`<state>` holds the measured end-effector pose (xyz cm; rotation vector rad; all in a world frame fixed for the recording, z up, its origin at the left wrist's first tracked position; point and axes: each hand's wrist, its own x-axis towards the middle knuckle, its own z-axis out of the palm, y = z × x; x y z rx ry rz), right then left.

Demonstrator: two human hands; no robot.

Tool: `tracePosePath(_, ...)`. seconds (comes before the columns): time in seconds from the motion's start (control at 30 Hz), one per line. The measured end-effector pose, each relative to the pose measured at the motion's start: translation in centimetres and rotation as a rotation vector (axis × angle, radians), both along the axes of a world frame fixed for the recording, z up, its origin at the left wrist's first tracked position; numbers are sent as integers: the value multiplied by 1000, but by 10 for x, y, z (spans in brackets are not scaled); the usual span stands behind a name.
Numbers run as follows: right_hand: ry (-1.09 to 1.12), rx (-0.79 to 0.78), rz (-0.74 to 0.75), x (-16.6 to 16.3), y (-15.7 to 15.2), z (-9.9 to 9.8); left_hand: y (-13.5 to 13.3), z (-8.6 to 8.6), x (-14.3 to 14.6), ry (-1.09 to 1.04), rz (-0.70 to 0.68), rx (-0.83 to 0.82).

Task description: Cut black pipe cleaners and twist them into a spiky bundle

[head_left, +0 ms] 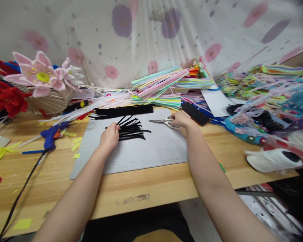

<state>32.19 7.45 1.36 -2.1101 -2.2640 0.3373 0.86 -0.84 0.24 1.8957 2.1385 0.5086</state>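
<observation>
My left hand (110, 137) is closed over the left end of a loose bunch of short black pipe cleaners (131, 129), a few of them sticking up from its fingers. The other ends fan out to the right over a grey cutting mat (141, 154). On the mat's right side, my right hand (180, 120) grips the pale handles of a pair of scissors (159, 120), whose blades point left toward the bunch. Behind, along the mat's far edge, lies a longer bundle of black pipe cleaners (126, 110).
A blue glue gun (51, 135) with its cord and yellow scraps (76, 148) lie left of the mat. Felt-like flowers (41, 75) stand behind. Coloured pipe cleaners (164, 82) are heaped at the back. A black phone (195, 113) and a white spool (274, 160) lie right.
</observation>
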Motion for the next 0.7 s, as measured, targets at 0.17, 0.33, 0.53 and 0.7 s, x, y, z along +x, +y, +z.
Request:
tracePosePath(0.17, 362, -101, -3, 4, -1, 4, 2, 0, -5, 9, 83, 17)
tracePosePath(0.33, 1037, -154, 80, -18, -7, 12, 3, -1, -6, 8, 105, 30)
tracePosePath(0.53, 1614, -551, 94, -82, -19, -4, 2, 0, -5, 30, 86, -15)
tracePosePath(0.7, 1756, -760, 62, -100, -27, -11, 2, 0, -5, 54, 87, -17)
